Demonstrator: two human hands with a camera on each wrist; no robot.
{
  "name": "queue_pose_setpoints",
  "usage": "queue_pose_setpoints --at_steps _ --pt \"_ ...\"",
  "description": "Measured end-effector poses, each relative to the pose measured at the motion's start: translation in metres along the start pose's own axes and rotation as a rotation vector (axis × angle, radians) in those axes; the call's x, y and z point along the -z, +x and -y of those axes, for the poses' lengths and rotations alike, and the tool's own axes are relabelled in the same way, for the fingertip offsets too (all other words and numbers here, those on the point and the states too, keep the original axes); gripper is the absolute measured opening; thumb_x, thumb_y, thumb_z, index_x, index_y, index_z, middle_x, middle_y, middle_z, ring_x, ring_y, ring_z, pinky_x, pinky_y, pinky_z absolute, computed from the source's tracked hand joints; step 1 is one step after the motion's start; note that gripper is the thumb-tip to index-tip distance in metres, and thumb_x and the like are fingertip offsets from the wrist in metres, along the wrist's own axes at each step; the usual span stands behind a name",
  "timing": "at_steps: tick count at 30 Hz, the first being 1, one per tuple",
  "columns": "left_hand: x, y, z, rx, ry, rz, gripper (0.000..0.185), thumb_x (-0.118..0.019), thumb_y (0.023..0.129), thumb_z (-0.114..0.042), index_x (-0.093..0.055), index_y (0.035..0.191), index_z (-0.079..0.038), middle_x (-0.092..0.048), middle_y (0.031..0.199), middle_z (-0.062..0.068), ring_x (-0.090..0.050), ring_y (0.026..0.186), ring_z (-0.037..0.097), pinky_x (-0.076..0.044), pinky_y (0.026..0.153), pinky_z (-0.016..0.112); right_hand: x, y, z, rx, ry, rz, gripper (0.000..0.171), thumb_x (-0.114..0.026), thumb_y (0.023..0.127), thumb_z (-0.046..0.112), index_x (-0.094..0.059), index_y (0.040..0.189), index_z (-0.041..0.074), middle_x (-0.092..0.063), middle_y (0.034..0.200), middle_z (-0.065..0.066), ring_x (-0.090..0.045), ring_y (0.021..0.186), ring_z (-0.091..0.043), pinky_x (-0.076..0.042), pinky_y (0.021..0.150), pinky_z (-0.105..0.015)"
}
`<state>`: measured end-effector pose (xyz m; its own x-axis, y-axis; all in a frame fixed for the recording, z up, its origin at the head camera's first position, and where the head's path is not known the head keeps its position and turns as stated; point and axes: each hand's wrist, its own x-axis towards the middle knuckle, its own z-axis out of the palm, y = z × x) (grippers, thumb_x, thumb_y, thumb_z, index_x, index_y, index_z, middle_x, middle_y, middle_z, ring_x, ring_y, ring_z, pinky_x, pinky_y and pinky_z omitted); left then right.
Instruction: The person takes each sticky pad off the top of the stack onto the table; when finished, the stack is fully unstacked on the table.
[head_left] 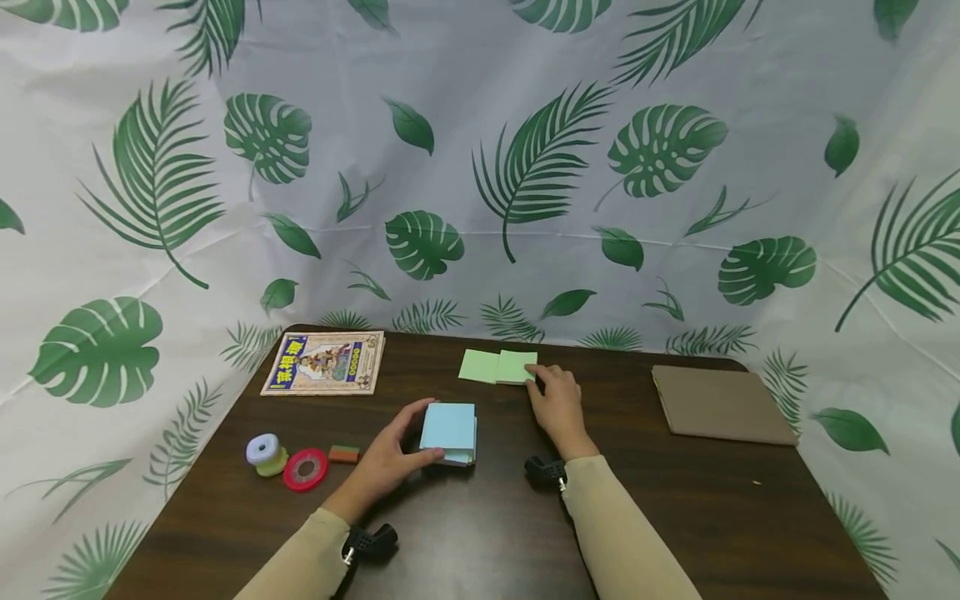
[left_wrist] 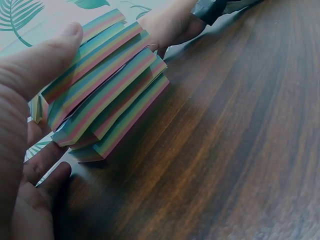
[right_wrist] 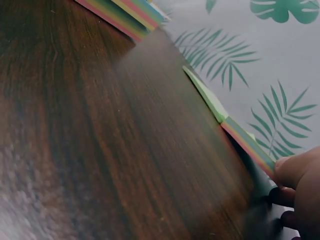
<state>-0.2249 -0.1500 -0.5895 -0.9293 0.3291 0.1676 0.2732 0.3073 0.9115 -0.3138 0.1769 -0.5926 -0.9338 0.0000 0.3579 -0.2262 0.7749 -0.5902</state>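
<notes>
Left hand (head_left: 386, 462) gripping paper stack (head_left: 448, 432), right hand (head_left: 557, 406) touching green sheets (head_left: 499, 367)

Left hand (head_left: 390, 462) around blue paper stack (head_left: 448, 432); right hand (head_left: 557, 406) touching green notes (head_left: 499, 366).

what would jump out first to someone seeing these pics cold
Mid-table, the left hand grips a stack of coloured paper, pale blue on top, with rainbow-striped edges in the left wrist view. Just behind it, the right hand rests its fingertips on the nearer of two light green sheets near the table's far edge. All around hangs a white backdrop with big green leaf prints.
</notes>
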Motion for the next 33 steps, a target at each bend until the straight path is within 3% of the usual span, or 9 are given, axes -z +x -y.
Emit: queue_pose_setpoints --at_steps 5,12,17,27,33 --pt "0.003 0.003 -0.004 -0.004 -0.006 -0.009 0.089 -0.091 0.091 -0.031 -0.043 0.165 -0.019 -0.056 0.163 0.006 -0.052 0.151 0.031 -0.036 0.126 0.065 0.004 0.004 0.005 0.004 -0.051 0.036 0.039 -0.072 0.107 0.025 -0.07 0.145 0.017 -0.067 0.131 -0.017 -0.058 0.123 -0.041 -0.043 0.099 -0.062" --pt "0.003 0.002 -0.003 0.002 -0.001 -0.01 0.088 -0.09 0.092 -0.032 -0.042 0.165 -0.019 -0.055 0.164 0.007 -0.05 0.153 0.034 -0.034 0.127 0.067 0.008 0.003 0.015 -0.031 -0.141 0.177 0.053 -0.072 0.106 0.034 -0.061 0.155 0.017 -0.055 0.144 -0.02 -0.051 0.133 -0.041 -0.041 0.107 -0.067" --pt "0.002 0.001 -0.003 0.013 0.003 -0.01 0.088 -0.09 0.092 -0.034 -0.043 0.165 -0.019 -0.055 0.164 0.007 -0.05 0.153 0.034 -0.033 0.127 0.067 0.011 0.001 0.017 -0.038 -0.162 0.202 0.054 -0.071 0.107 0.034 -0.06 0.156 0.017 -0.055 0.145 -0.019 -0.051 0.135 -0.041 -0.042 0.107 -0.066" --pt "0.001 0.001 -0.003 0.022 0.0 0.003 0.088 -0.09 0.092 -0.032 -0.043 0.165 -0.021 -0.054 0.165 0.007 -0.048 0.155 0.035 -0.033 0.129 0.065 0.021 0.002 0.02 -0.073 -0.129 0.266 0.054 -0.07 0.107 0.034 -0.059 0.156 0.015 -0.054 0.146 -0.023 -0.05 0.137 -0.044 -0.042 0.112 -0.07" --pt "0.0 -0.001 -0.003 0.023 -0.003 -0.002 0.089 -0.091 0.092 -0.032 -0.043 0.165 -0.02 -0.054 0.165 0.007 -0.048 0.155 0.035 -0.032 0.129 0.065 0.032 0.003 0.036 -0.091 -0.091 0.25 0.057 -0.07 0.107 0.034 -0.057 0.156 0.009 -0.053 0.146 -0.028 -0.048 0.135 -0.049 -0.041 0.112 -0.069"
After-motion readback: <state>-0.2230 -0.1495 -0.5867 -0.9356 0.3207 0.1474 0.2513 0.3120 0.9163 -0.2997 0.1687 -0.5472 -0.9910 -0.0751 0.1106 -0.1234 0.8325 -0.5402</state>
